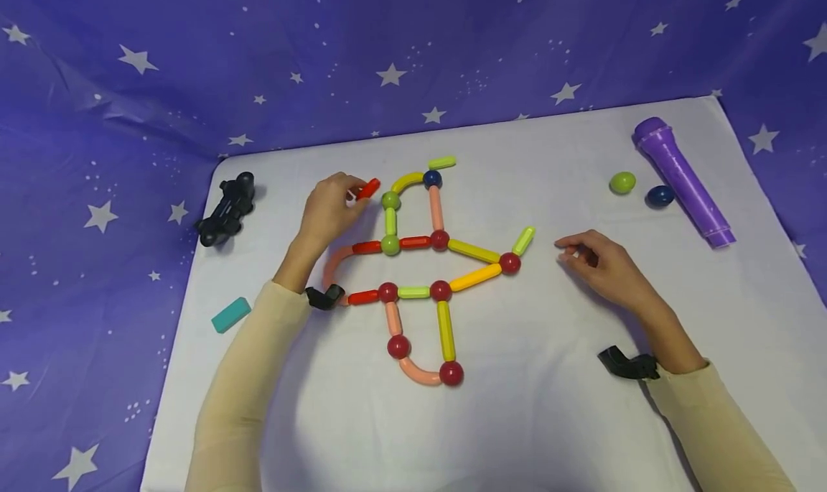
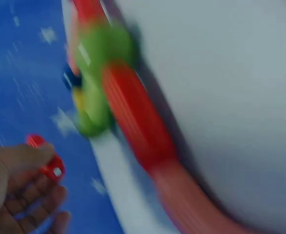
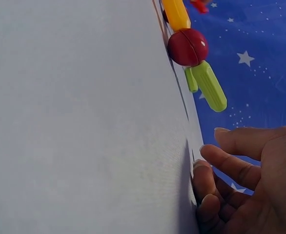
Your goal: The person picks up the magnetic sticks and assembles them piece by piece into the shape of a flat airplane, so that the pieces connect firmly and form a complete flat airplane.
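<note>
My left hand pinches a short red magnetic rod between thumb and fingers, above the far left of a flat figure made of rods and balls. In the left wrist view the red rod shows a pale dot at its end. Nearest to it in the figure are a green ball and a curved yellow rod. To the right of the figure, my right hand holds nothing, its fingers loosely bent. A light green rod on a dark red ball points toward that hand.
On the right lie a purple microphone-shaped tube, a green ball and a dark blue ball. A black toy vehicle and a teal block lie on the left. A starry blue cloth hangs behind the white table.
</note>
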